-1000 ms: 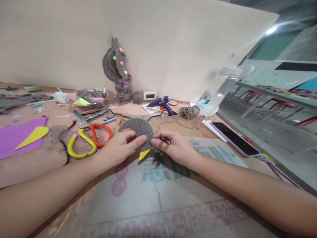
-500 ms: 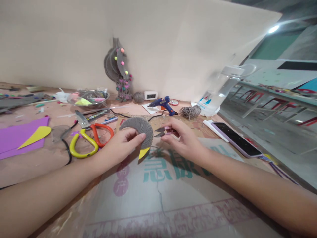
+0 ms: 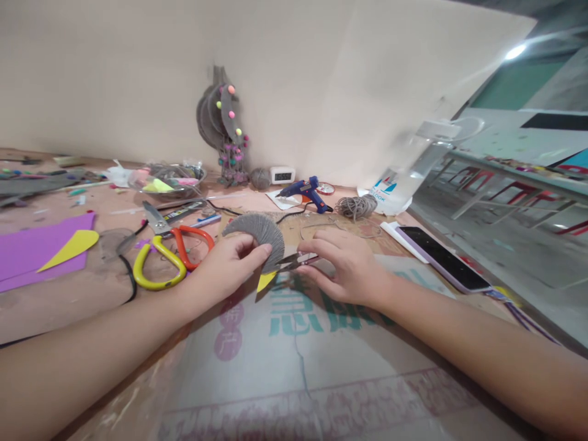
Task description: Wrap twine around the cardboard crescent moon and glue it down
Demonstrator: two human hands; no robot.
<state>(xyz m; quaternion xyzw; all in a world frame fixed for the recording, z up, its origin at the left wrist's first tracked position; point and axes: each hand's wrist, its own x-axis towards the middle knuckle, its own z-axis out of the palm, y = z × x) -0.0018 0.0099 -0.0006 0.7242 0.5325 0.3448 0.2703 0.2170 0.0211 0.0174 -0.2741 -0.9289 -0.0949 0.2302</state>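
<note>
**Grey crescent in the left hand, little snips right up at its yellow tip**

On the head feed I've got the left hand [image 3: 236,260] closed in a pinch on a grey crescent [image 3: 264,229], thumb laid over the near face and the other fingers curled in behind. The crescent looks wrapped in cord, and it's held up over a printed sheet [image 3: 257,380], roughly mid-view. Its lower end finishes in a bare yellow point [image 3: 265,282] aimed down at the sheet.

The right hand [image 3: 344,263] is half curled around some small snips [image 3: 294,263], thumb under and fingers over. The blades are slightly apart and point left, right by where the grey cord gives way to yellow. Can't tell from here if they're actually touching it.

Left of the hands there's a big pair of scissors [image 3: 157,222] lying flat, one handle yellow, one orange. Past those, a purple sheet [image 3: 27,248] has a yellow teardrop piece [image 3: 73,246] lying partly over it. Behind the crescent I can see a blue glue gun [image 3: 297,188], with a bundle of grey cord [image 3: 357,206] just right of it. Over on the right is a phone [image 3: 438,257], screen dark, and a clear bottle [image 3: 395,184] further back, near the pale wall.
</note>
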